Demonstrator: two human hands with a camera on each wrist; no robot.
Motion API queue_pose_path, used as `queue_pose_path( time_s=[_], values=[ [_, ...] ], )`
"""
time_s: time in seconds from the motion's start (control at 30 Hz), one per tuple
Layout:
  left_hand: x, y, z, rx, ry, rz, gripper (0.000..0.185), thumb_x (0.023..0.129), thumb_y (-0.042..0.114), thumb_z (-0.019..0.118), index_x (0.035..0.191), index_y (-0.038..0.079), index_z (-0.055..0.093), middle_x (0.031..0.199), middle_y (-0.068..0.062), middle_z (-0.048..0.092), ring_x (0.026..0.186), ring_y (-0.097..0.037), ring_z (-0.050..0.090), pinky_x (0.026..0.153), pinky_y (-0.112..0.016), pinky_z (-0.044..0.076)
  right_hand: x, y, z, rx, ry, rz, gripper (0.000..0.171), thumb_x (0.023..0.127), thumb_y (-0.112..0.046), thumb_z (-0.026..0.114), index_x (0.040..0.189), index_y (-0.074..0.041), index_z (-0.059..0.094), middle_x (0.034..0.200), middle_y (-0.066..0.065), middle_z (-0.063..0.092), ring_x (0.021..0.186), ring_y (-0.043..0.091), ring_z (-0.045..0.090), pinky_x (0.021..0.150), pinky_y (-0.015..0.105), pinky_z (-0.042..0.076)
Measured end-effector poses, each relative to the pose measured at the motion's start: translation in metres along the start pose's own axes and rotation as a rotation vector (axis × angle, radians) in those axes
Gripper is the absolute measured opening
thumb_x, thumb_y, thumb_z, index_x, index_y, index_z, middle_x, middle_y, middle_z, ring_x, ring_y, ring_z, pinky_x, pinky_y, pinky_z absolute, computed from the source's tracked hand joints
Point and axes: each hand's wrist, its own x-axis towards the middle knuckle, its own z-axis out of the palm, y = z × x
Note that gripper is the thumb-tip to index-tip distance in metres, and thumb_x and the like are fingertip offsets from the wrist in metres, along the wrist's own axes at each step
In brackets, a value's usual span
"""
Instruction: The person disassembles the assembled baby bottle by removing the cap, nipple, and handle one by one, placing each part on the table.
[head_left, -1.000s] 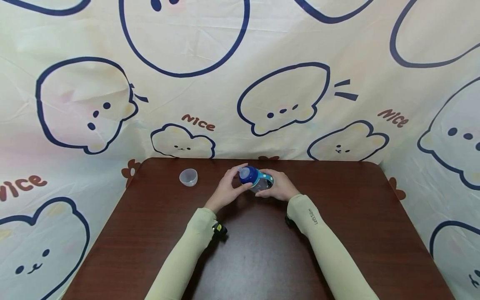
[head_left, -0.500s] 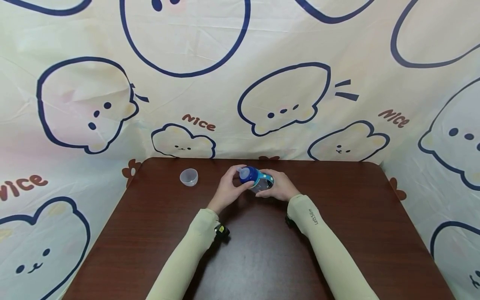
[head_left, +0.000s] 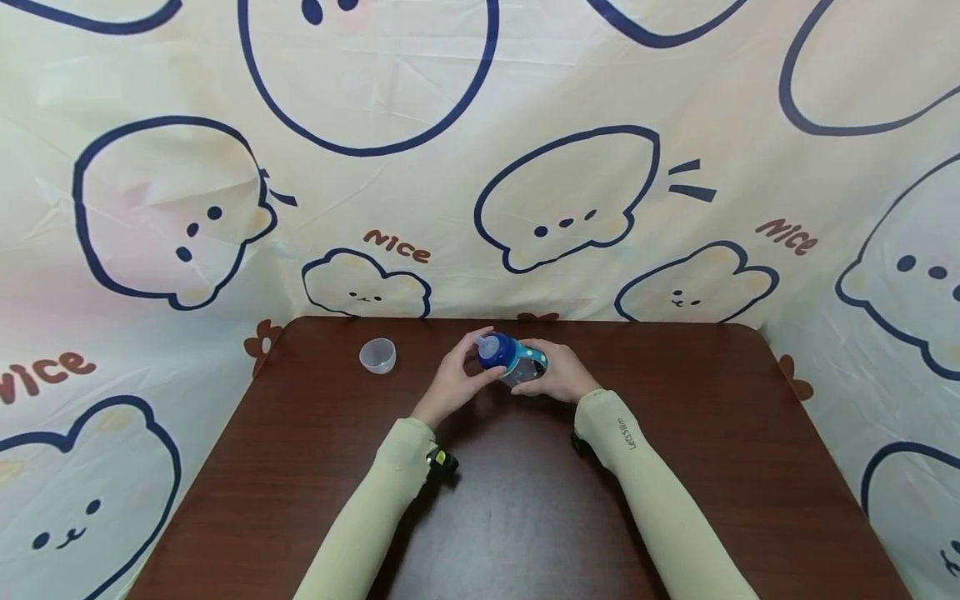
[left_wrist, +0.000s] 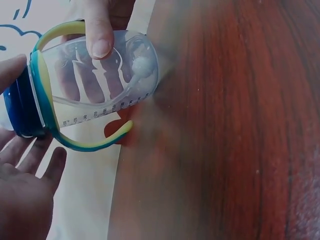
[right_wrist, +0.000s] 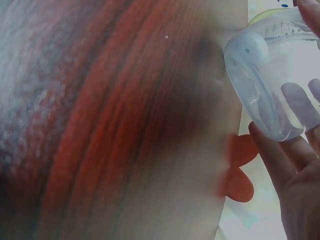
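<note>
- Head view: a clear plastic drinking bottle is held tilted between both hands near the far edge of the dark brown wooden table, its translucent soft spout toward the left. Whether the table is touched by it cannot be told.
- Head view: the dark blue round collar is gripped between thumb and fingers by the left hand, and the clear body is gripped by the right hand. A small clear plastic cup is left untouched on the table, well to the left.
- Head view: the step in hand is judged to be work at the collar; for a turn there, the body would have to be gripped firmly while the collar is twisted. Both arms are stretched forward, wrists angled inward.
- Left wrist view: the left thumb is set against one side of the collar, the fingers opposite. A curved teal-and-yellow plastic handle is left ungripped.
- Right wrist view: the body is cradled by bent fingers, the bottle's base pointed toward the table; the thumb is largely cut off.
</note>
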Motion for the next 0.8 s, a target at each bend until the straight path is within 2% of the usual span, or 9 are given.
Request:
queue_pose_path(
  time_s=[0.17,0.47,0.63,0.8],
  values=[
    [0.0020,0.0010,0.0019,-0.001,0.006,0.006,0.064,0.094,0.036,0.078,0.150,0.025,0.049,0.142,-0.010,0.058,0.131,-0.037,0.059,0.107,-0.061,0.050,-0.0004,0.0006,-0.0010,0.007,0.005,0.003,0.089,0.072,-0.041,0.096,0.147,-0.018,0.055,0.135,0.006,0.065,0.120,0.028,0.058,0.107,0.053,0.049],
    [0.0004,0.0012,0.0070,-0.028,0.071,-0.026,0.058,0.091,0.033,0.082,0.138,0.017,0.052,0.132,-0.009,0.063,0.121,-0.030,0.063,0.108,-0.054,0.051,-0.0014,0.0008,0.0017,0.007,-0.001,-0.002,0.087,0.072,-0.038,0.096,0.147,-0.017,0.056,0.136,0.006,0.065,0.120,0.029,0.058,0.106,0.054,0.050],
    [0.0008,0.0031,0.0060,-0.024,0.062,-0.043,0.064,0.091,0.036,0.081,0.144,0.023,0.048,0.138,-0.009,0.059,0.125,-0.034,0.061,0.108,-0.055,0.051,-0.0004,0.0003,0.0012,0.023,0.008,0.002,0.085,0.072,-0.036,0.096,0.145,-0.018,0.057,0.135,0.006,0.065,0.120,0.029,0.057,0.107,0.054,0.050],
    [0.0002,0.0037,0.0036,-0.031,0.019,-0.015,0.072,0.091,0.032,0.081,0.153,0.030,0.043,0.152,-0.005,0.052,0.136,-0.038,0.055,0.108,-0.061,0.049,-0.0003,0.0008,0.0015,0.019,0.002,0.015,0.085,0.072,-0.037,0.096,0.145,-0.018,0.057,0.135,0.005,0.065,0.120,0.029,0.057,0.108,0.054,0.049]
  ],
)
